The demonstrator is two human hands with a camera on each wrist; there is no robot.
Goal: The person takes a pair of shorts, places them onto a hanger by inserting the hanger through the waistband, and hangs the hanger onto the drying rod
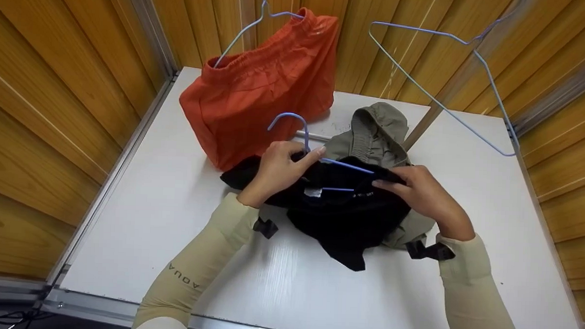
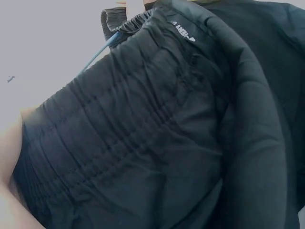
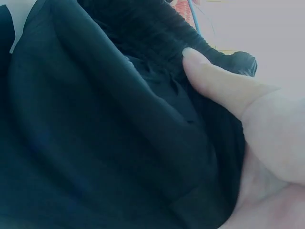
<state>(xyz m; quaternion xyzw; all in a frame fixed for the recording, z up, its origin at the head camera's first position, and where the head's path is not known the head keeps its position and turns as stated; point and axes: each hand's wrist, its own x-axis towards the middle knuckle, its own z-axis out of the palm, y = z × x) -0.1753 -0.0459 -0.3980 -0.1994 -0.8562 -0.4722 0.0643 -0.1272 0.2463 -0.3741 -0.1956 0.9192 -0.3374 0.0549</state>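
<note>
A pair of black shorts [image 1: 348, 230] with an elastic waistband [image 2: 100, 109] is held over the table, a blue wire hanger [image 1: 346, 165] partly inside its waist opening. My left hand [image 1: 283, 168] grips the hanger just below its hook [image 1: 290, 115], thumb across the wire, with the black cloth below it. At the right end of the waistband, my right hand [image 1: 420, 193] pinches the fabric, its thumb [image 3: 214, 78] lying along the gathered edge. White lettering [image 2: 183, 31] shows on the shorts. The hanger's far left arm is hidden behind my left hand and the cloth.
Orange shorts [image 1: 266, 85] hang on another hanger [image 1: 243, 29] at the back left. Grey-green trousers [image 1: 378, 133] lie behind and under the black shorts. A bare wire hanger [image 1: 421, 86] hangs at the back right. Wood-patterned walls [image 1: 46, 102] surround the white table [image 1: 140, 217].
</note>
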